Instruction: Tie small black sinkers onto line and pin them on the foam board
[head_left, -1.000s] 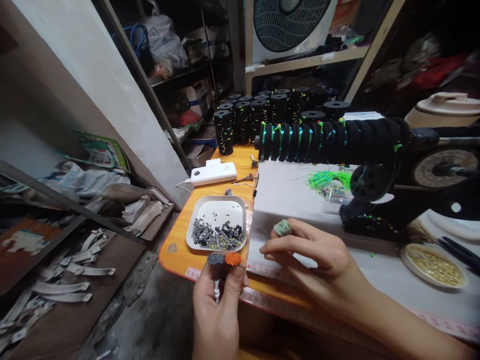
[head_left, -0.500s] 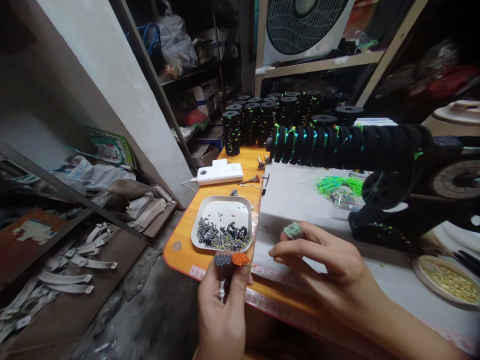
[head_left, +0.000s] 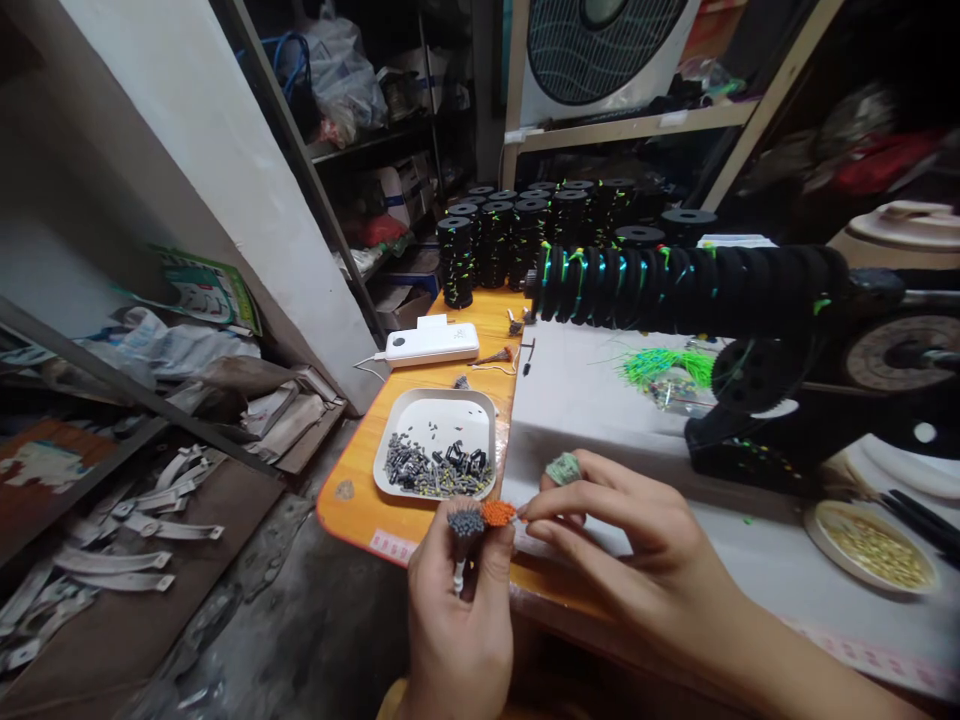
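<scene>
Pinched upright in my left hand point(head_left: 461, 620) are a bundle with grey tips point(head_left: 466, 521) and one with orange tips point(head_left: 498, 514), side by side. A short white stem shows below the grey bundle. My right hand point(head_left: 637, 530) has its thumb and index finger together at the right edge of the orange tips; what lies between them is too small to name. A green wrap point(head_left: 562, 469) covers one of its fingertips. Just behind my left hand, a white tray point(head_left: 401, 410) holds small grey, black and yellow pieces.
A black rod point(head_left: 690, 287) wound with coloured strands extends over the table's right side. Black spools point(head_left: 455, 265) stand behind. A white power bank point(head_left: 432, 343), green strands point(head_left: 664, 367) and a dish of yellowish pieces point(head_left: 821, 545) are around.
My right hand has moved left and down, its fingertips reaching the orange bundle. My left hand has shifted slightly right with both bundles. The whole view has shifted a little.
</scene>
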